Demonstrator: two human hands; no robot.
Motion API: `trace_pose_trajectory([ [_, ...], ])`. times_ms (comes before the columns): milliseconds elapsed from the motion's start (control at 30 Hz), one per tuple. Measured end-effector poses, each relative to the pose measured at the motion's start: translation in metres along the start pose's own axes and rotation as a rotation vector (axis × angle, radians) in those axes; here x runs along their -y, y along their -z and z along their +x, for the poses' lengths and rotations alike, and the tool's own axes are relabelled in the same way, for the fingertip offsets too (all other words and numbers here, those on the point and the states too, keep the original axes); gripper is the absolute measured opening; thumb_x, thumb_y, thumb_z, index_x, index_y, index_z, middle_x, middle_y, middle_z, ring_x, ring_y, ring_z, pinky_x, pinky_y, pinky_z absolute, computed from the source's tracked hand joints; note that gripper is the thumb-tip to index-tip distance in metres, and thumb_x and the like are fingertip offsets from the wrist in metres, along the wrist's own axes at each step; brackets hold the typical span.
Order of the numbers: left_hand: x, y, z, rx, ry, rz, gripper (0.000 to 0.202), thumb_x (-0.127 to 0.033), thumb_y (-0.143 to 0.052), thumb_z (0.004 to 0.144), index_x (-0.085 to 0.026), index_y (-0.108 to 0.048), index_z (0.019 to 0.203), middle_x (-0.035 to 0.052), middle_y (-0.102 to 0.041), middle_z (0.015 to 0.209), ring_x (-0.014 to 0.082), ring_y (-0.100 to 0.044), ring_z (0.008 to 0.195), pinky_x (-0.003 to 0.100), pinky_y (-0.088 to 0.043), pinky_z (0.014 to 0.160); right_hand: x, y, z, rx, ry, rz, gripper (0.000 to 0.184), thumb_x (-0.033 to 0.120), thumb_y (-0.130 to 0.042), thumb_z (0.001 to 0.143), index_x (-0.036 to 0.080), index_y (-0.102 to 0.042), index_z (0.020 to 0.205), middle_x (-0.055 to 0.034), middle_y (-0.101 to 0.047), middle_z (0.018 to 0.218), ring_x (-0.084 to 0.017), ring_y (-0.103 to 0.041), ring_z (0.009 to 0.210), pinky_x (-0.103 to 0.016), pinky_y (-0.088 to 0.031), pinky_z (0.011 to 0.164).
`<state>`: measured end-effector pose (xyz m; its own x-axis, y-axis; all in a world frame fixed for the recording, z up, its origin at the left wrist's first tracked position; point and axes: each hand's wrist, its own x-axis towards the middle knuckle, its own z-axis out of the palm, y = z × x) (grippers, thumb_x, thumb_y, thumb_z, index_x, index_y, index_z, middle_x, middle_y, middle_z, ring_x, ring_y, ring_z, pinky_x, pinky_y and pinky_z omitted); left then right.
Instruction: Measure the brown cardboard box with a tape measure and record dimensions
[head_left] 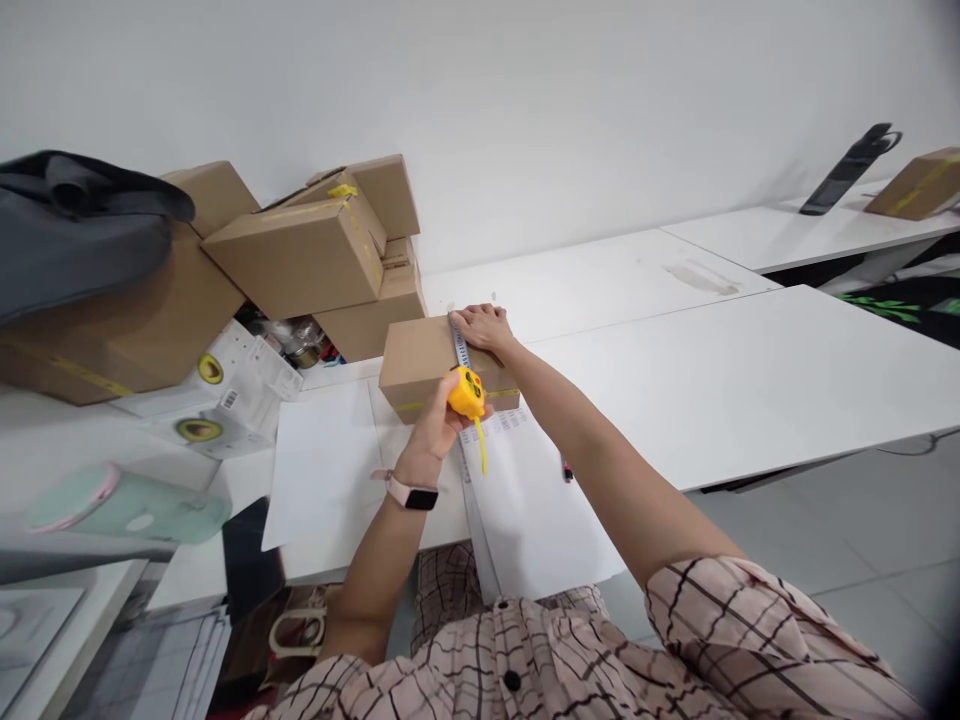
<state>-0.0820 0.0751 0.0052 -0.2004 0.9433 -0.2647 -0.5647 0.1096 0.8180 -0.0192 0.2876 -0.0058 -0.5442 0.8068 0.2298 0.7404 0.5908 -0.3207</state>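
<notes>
A closed cardboard box (420, 350) with yellow tape on its near side sits on the white table before me. My left hand (441, 415) is closed around a yellow tape measure (468, 392) at the box's near top edge. Its metal blade (460, 343) runs out across the top of the box to the far edge. There my right hand (484, 328) rests on the box, fingers bent over the far edge and thumb at the blade's end. A yellow strap hangs from the tape measure over printed paper sheets (536, 500).
Stacked cardboard boxes (300, 255) and a dark bag (82, 235) stand at left, above white avocado-print boxes (225, 390). A mint tumbler (150, 505) and a blank sheet (322, 460) are nearer. Far right are a dark bottle (847, 172) and another box (915, 185).
</notes>
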Motion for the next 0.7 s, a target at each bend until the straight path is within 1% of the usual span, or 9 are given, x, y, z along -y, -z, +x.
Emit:
trace_pose_trajectory([
  [67, 0.013, 0.005, -0.010, 0.043, -0.019, 0.037, 0.043, -0.045, -0.079, 0.077, -0.014, -0.066, 0.103, 0.0077, -0.071, 0.090, 0.0206, -0.071, 0.077, 0.042, -0.063, 0.079, 0.001, 0.000, -0.001, -0.019, -0.012, 0.032, 0.056, 0.055, -0.027, 0.101, 0.030, -0.061, 0.138, -0.0097, -0.059, 0.145, -0.035, -0.046, 0.134, -0.056, -0.030, 0.110],
  [133, 0.022, 0.009, -0.017, 0.066, -0.016, 0.056, 0.047, -0.048, -0.081, 0.075, -0.015, -0.066, 0.104, 0.0077, -0.072, 0.091, 0.0205, -0.071, 0.074, 0.045, -0.063, 0.081, 0.003, 0.000, -0.001, -0.034, -0.014, 0.056, 0.054, 0.056, -0.034, 0.099, 0.030, -0.061, 0.139, -0.0107, -0.060, 0.144, -0.035, -0.047, 0.133, -0.055, -0.030, 0.110],
  [233, 0.025, 0.012, -0.019, 0.077, 0.018, 0.073, 0.050, -0.049, -0.080, 0.074, -0.014, -0.066, 0.106, 0.0091, -0.072, 0.093, 0.0217, -0.071, 0.072, 0.049, -0.062, 0.081, 0.003, -0.001, -0.001, -0.041, -0.020, 0.075, 0.055, 0.057, -0.039, 0.097, 0.030, -0.061, 0.139, -0.0118, -0.060, 0.144, -0.036, -0.047, 0.133, -0.056, -0.029, 0.111],
  [300, 0.023, 0.014, -0.016, 0.082, 0.035, 0.081, 0.050, -0.049, -0.078, 0.075, -0.013, -0.066, 0.107, 0.0103, -0.072, 0.094, 0.0228, -0.072, 0.073, 0.048, -0.063, 0.080, 0.002, 0.000, 0.000, -0.025, -0.026, 0.088, 0.056, 0.058, -0.039, 0.097, 0.030, -0.061, 0.140, -0.0118, -0.059, 0.145, -0.036, -0.046, 0.135, -0.056, -0.029, 0.112],
  [367, 0.017, 0.020, -0.015, 0.075, 0.043, 0.082, 0.049, -0.048, -0.077, 0.076, -0.013, -0.066, 0.107, 0.0108, -0.073, 0.094, 0.0225, -0.072, 0.073, 0.045, -0.063, 0.077, -0.002, 0.002, 0.001, 0.004, -0.030, 0.129, 0.059, 0.060, -0.035, 0.098, 0.031, -0.057, 0.145, -0.0105, -0.057, 0.148, -0.036, -0.043, 0.139, -0.056, -0.026, 0.115],
  [500, -0.001, 0.042, -0.023, 0.087, 0.026, 0.113, 0.047, -0.048, -0.075, 0.076, -0.016, -0.065, 0.109, 0.0102, -0.074, 0.096, 0.0216, -0.071, 0.070, 0.041, -0.063, 0.071, -0.012, 0.011, -0.002, 0.062, -0.028, 0.228, 0.066, 0.064, -0.025, 0.100, 0.033, -0.048, 0.153, -0.0066, -0.047, 0.158, -0.035, -0.035, 0.147, -0.057, -0.018, 0.120],
  [600, -0.013, 0.056, -0.034, 0.122, -0.047, 0.144, 0.048, -0.048, -0.075, 0.075, -0.018, -0.064, 0.110, 0.0096, -0.074, 0.100, 0.0226, -0.072, 0.071, 0.041, -0.062, 0.069, -0.015, 0.019, -0.003, 0.065, -0.048, 0.274, 0.067, 0.062, -0.026, 0.100, 0.029, -0.049, 0.153, -0.0076, -0.047, 0.158, -0.035, -0.035, 0.147, -0.058, -0.017, 0.121],
  [633, -0.016, 0.060, -0.036, 0.110, -0.101, 0.153, 0.049, -0.048, -0.076, 0.073, -0.018, -0.064, 0.110, 0.0089, -0.073, 0.101, 0.0223, -0.072, 0.072, 0.040, -0.063, 0.069, -0.016, 0.022, -0.004, 0.057, -0.061, 0.301, 0.066, 0.062, -0.027, 0.100, 0.028, -0.049, 0.153, -0.0080, -0.049, 0.157, -0.035, -0.035, 0.147, -0.059, -0.018, 0.121],
  [700, -0.020, 0.066, -0.037, 0.036, -0.265, 0.180, 0.051, -0.045, -0.081, 0.069, -0.020, -0.062, 0.109, 0.0059, -0.072, 0.103, 0.0200, -0.072, 0.073, 0.036, -0.062, 0.070, -0.017, 0.027, -0.006, 0.035, -0.097, 0.357, 0.064, 0.060, -0.032, 0.100, 0.028, -0.051, 0.151, -0.0081, -0.052, 0.155, -0.035, -0.036, 0.147, -0.060, -0.018, 0.121],
])
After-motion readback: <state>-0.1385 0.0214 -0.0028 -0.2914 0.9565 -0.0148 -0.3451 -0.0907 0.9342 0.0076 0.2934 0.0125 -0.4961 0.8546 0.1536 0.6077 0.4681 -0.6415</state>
